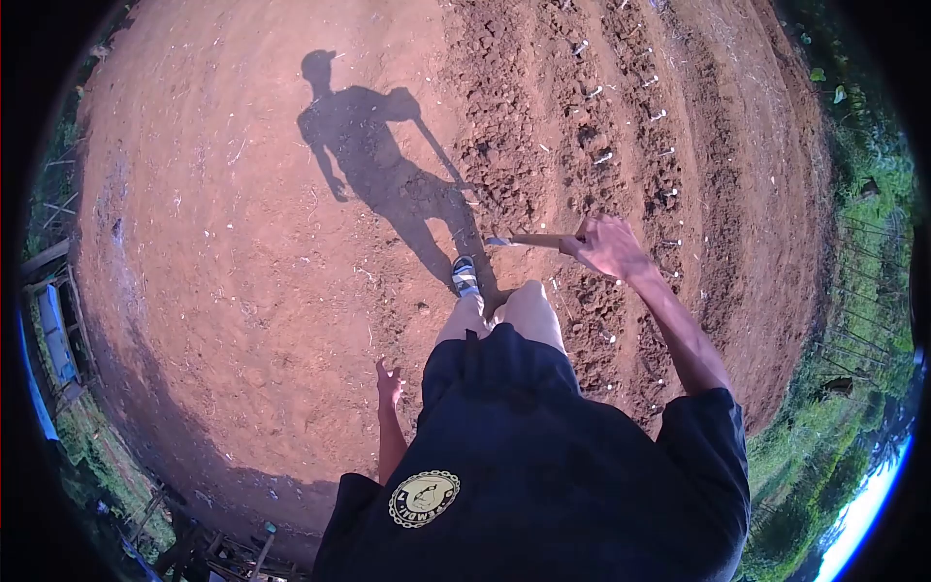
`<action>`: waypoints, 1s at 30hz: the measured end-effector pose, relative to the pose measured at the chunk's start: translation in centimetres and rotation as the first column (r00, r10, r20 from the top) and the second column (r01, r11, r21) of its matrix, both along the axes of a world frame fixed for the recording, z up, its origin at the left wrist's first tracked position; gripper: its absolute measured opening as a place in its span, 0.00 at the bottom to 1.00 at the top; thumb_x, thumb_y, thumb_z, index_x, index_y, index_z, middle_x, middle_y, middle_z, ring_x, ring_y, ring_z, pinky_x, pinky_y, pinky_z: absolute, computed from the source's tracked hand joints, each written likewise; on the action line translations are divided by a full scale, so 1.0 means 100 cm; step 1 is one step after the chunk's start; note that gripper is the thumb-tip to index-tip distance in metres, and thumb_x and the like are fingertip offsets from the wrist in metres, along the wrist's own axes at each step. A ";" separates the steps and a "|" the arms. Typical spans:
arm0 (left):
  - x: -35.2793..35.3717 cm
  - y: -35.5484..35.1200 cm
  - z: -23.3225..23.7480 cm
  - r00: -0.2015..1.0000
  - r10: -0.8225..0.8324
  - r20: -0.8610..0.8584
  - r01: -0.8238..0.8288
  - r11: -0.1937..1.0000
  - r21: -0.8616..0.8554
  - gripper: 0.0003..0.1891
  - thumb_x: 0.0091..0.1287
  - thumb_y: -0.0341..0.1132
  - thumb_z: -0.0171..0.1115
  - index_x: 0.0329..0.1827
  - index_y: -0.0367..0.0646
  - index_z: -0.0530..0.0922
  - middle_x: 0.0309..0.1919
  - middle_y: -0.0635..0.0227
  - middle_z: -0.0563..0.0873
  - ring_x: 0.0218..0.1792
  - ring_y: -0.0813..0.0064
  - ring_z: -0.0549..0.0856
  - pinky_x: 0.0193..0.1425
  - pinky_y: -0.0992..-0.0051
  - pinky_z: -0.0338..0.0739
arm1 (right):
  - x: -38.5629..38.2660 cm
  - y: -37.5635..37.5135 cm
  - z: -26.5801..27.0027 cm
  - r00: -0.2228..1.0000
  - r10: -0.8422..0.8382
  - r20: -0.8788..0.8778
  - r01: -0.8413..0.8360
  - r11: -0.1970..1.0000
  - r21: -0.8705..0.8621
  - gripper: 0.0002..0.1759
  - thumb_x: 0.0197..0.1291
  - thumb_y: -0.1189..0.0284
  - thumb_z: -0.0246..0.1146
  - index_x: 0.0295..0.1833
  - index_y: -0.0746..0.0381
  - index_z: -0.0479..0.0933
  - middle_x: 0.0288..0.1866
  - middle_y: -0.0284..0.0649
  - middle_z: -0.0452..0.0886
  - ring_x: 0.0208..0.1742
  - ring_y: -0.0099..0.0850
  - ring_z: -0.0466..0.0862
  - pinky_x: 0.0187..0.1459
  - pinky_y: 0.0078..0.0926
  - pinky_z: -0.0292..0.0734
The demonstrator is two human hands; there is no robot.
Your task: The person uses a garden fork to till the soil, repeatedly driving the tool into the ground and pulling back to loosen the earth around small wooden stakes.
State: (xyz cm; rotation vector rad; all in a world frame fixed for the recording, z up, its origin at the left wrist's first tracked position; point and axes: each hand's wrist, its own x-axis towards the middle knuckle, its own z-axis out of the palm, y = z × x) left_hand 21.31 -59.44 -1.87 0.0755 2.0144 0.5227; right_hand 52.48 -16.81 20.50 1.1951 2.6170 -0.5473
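My right hand is closed around the wooden handle of a hoe, held out in front of me to the right. Its small metal blade points left, above the soil near my foot. At my left side hangs my left hand, its fingers loosely bent and apart, with nothing in them. Beneath the hoe, loosened brown soil meets smoother reddish ground.
Tilled rows with small pale bits along them run ahead on the right. My sandalled foot is on the ground. Green plants border the right edge. Wooden poles and a blue object stand at the far left.
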 end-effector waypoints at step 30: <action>-0.002 -0.009 0.000 0.998 -0.051 0.024 0.050 0.998 0.024 0.26 0.62 0.37 0.53 0.62 0.53 0.57 0.39 0.60 0.78 0.31 0.70 0.82 0.20 0.74 0.74 | 0.020 -0.024 0.003 0.979 -0.154 0.131 0.181 0.956 -0.232 0.23 0.54 0.52 0.53 0.37 0.62 0.80 0.12 0.35 0.72 0.14 0.22 0.68 0.28 0.31 0.71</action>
